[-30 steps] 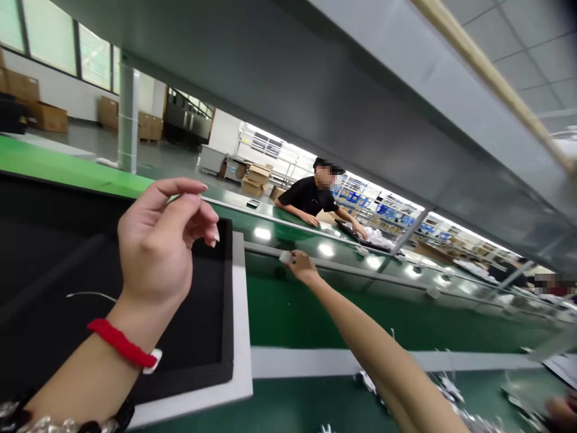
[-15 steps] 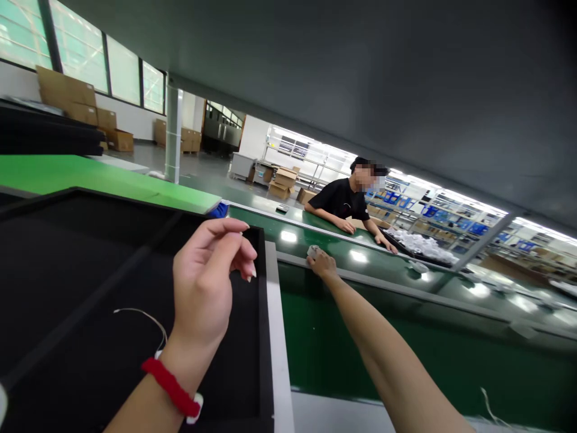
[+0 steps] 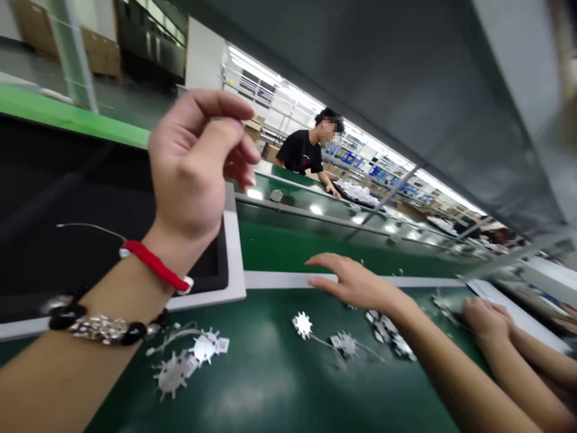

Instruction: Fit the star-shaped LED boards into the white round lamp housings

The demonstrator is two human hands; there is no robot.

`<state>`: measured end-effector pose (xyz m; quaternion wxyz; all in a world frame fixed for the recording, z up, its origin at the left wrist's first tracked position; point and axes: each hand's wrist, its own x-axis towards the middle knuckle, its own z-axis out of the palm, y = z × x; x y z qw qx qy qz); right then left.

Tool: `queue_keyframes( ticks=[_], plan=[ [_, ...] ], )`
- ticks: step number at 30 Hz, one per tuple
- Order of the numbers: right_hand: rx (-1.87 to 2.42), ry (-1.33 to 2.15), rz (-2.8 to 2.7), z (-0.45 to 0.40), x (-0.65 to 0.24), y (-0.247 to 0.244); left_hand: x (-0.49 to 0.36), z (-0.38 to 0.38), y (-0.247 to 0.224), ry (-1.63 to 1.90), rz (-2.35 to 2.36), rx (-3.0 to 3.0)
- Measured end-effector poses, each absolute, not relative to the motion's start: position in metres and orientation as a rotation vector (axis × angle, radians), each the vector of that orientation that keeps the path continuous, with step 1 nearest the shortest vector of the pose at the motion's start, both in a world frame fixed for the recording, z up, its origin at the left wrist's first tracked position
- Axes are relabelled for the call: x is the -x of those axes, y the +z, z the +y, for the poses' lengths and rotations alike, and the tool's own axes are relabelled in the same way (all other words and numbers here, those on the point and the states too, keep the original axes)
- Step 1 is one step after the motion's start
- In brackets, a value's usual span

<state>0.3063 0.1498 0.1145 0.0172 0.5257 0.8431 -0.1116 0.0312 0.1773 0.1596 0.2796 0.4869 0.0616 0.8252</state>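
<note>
My left hand (image 3: pixel 198 156) is raised over the edge of a black tray (image 3: pixel 220 264), its fingers curled and the thumb meeting the index finger; whatever they may pinch is too small to make out. My right hand (image 3: pixel 349 279) hangs over the white rail (image 3: pixel 274 279) with thumb and fingers apart and nothing between them. Beneath it on the green surface (image 3: pixel 252 385) lie a silvery gear-shaped piece (image 3: pixel 303 325) with a wire and another such piece (image 3: pixel 348 344). Two more, one labelled (image 3: pixel 206 346) and one nearer me (image 3: pixel 172 376), lie below my left wrist.
A small pale block (image 3: pixel 276 195) sits on the far belt. Another person's hands (image 3: pixel 489 319) are at the right, near more pieces. Across the line leans a person in black (image 3: pixel 300 150). A grey shelf (image 3: pixel 360 72) slants overhead.
The view has swung right and down, bringing the near green surface and its metal pieces into sight. My right hand has let go of the pale block on the far belt and come back nearer.
</note>
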Motion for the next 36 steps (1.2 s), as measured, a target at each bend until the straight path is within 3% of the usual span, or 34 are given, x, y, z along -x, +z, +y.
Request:
queue_keyframes(
  ticks=[5, 11, 19, 30, 36],
  plan=[
    [-1.875, -0.548, 2.477, 0.064, -0.325, 0.077, -0.059, 0.133, 0.158, 2.016, 0.082, -1.573],
    [-2.07, -0.454, 2.575, 0.055, -0.308, 0.028, -0.05, 0.054, 0.142, 1.534, 0.468, -1.971],
    [-2.123, -0.481, 2.767, 0.053, -0.295, 0.037, 0.008, -0.025, 0.113, 1.236, 1.051, -2.065],
    [-1.605, -0.896, 3.217, 0.066, -0.272, 0.054, -0.012, 0.007, 0.061, 0.719, 1.293, -2.191],
    [-1.174, -1.01, 3.331, 0.062, -0.266, 0.046, -0.023, 0.034, 0.004, 0.728, 1.165, -2.441]
  ],
)
